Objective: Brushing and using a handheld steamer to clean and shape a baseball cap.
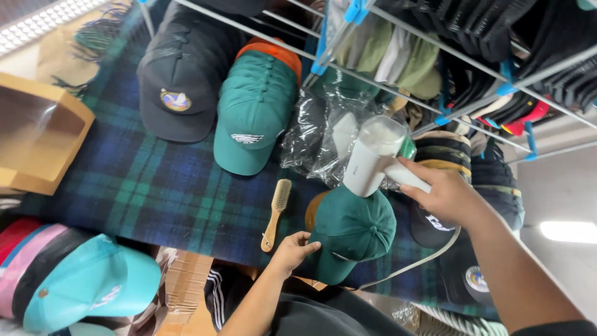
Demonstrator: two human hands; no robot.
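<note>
Left hand: the left hand (292,249) sits at the near edge of the table, fingers curled onto the brim side of a dark green cap (348,233), pinching and steadying it.
Dark green cap: it rests crown-up on the plaid blanket (155,180), at the near edge, right under the steamer's head; an orange-brown underside shows at its left rim.
Right hand: the right hand (444,196) is clenched around the handle of a white handheld steamer (373,155), tilted so its wide head points down toward the cap, just above it and apart from it as far as I can tell.
Cord: a pale cord (423,258) runs from under the right hand down across the table edge.
Brush: a wooden brush (275,213) lies flat on the blanket just left of the cap, not touching it.
Near left: a turquoise cap (93,283) lies on a pile of pink and red caps below the table edge.
Middle: crumpled clear plastic bags (320,137) lie behind the steamer; a stack of green caps (252,112) and a stack of black caps (180,81) lie further back.
Far left: an open wooden box (40,134) stands on the blanket's edge.
Far: a wire rack (448,56) holds rows of folded caps in olive, black and red.
</note>
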